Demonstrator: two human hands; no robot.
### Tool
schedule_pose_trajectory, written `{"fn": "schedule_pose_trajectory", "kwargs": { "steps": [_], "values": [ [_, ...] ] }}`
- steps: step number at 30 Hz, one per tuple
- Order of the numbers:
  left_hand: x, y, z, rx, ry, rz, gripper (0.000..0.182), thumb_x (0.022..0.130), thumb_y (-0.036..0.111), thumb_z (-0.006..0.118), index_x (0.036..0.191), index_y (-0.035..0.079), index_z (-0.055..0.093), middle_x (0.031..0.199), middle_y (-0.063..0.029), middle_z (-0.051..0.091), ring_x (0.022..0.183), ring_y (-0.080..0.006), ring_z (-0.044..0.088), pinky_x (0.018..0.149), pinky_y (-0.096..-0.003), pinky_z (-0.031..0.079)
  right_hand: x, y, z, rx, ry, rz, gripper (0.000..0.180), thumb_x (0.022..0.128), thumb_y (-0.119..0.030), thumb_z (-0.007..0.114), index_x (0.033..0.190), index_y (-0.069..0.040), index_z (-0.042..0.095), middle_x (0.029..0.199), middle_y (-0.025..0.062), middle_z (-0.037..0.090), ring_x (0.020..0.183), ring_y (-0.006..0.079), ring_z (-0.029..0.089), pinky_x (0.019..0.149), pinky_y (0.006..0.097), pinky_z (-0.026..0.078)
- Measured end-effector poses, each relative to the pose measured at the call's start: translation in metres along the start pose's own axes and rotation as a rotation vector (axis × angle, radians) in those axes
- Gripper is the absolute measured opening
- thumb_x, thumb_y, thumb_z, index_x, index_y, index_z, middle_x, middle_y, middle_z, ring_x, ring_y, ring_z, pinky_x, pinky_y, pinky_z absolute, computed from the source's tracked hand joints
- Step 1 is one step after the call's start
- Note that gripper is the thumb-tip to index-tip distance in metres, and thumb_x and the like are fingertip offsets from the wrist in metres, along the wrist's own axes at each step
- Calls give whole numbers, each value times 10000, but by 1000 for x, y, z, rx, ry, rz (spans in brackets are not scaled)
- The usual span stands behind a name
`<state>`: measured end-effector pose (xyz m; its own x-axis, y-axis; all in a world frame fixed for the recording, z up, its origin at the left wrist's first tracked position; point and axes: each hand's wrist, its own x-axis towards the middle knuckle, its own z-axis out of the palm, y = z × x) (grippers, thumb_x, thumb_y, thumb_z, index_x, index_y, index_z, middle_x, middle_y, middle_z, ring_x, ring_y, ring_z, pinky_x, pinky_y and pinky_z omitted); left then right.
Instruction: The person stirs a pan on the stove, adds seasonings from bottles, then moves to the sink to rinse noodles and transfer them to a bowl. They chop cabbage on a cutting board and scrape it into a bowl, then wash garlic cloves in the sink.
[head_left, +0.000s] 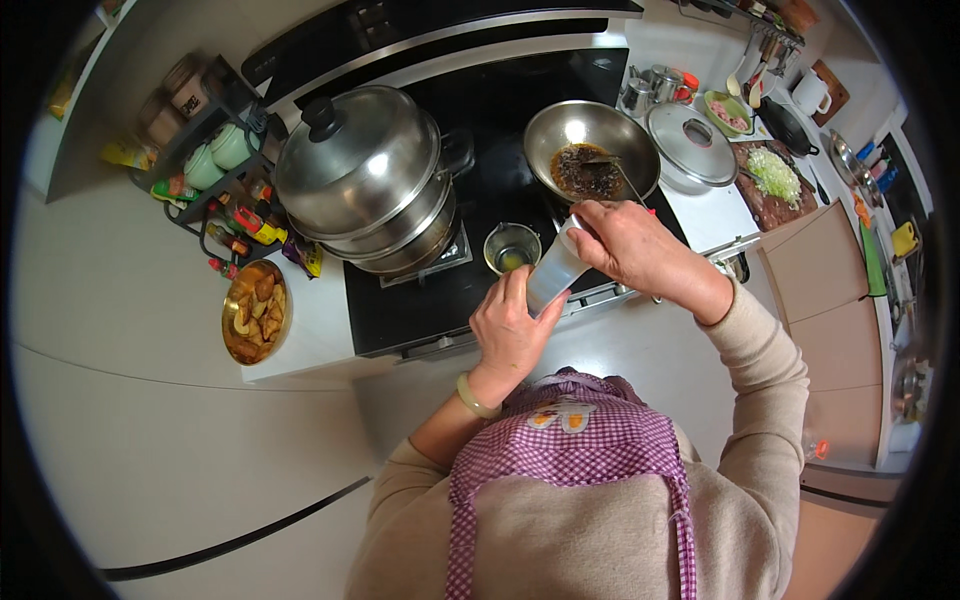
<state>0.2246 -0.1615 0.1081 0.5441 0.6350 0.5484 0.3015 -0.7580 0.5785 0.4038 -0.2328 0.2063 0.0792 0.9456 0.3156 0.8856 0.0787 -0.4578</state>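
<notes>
A pale translucent container (556, 271) is tilted between my two hands, over the front edge of the black stove. My left hand (514, 330) grips its lower end, and the fingers of my right hand (622, 244) close on its upper end. What it contains cannot be told. Just behind my left hand stands a small metal cup (512, 249) with a little yellowish liquid in it. Beyond my right hand, a steel wok (637, 146) holds dark, oily bits, with a metal spatula (630, 184) resting in it.
A large lidded steamer pot (360, 172) stands on the left burner. Left of the stove are a bowl of fried pieces (286, 330) and a rack of bottles (225, 135). To the right are a lidded pot (694, 146) and a cutting board (769, 214) with chopped pale green vegetable.
</notes>
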Motion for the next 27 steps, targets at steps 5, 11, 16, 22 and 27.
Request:
{"fn": "schedule_pose_trajectory", "kwargs": {
  "steps": [5,11,16,22,27],
  "values": [
    [-1,-17,-3,-56,29,-50,472,735,300,827,1060,43,600,901,-121,666,775,-328,668,646,-410,531,25,-8,-11,363,-211,438,368,1008,-276,420,840,34,524,569,133,560,483,241,604,456,358,478],
    [-1,-40,9,-416,138,-100,507,712,254,871,1037,1,576,894,-179,673,770,-334,682,683,-390,534,25,11,1,1029,-140,414,451,1024,-377,342,1057,13,566,771,99,635,468,117,525,419,224,430],
    [8,-38,28,-792,75,-329,474,770,240,844,1084,4,579,941,-131,688,821,-228,682,724,-352,540,7,36,33,1252,22,584,607,1005,-570,336,1155,-22,550,841,60,639,587,102,529,500,228,422],
    [28,-1,70,-1512,-17,-793,382,884,183,747,1187,56,552,1074,-30,631,927,-110,624,798,-258,531,-41,38,78,1084,142,559,557,963,-364,623,1372,-29,444,1243,57,548,1135,128,505,964,285,426],
    [67,35,117,-1710,-230,-958,391,936,276,692,1241,103,518,1132,-17,600,1008,-126,596,861,-291,490,-46,74,57,905,481,627,582,862,-181,764,1337,0,480,1172,59,584,1061,134,554,901,272,473]
  ]
}}
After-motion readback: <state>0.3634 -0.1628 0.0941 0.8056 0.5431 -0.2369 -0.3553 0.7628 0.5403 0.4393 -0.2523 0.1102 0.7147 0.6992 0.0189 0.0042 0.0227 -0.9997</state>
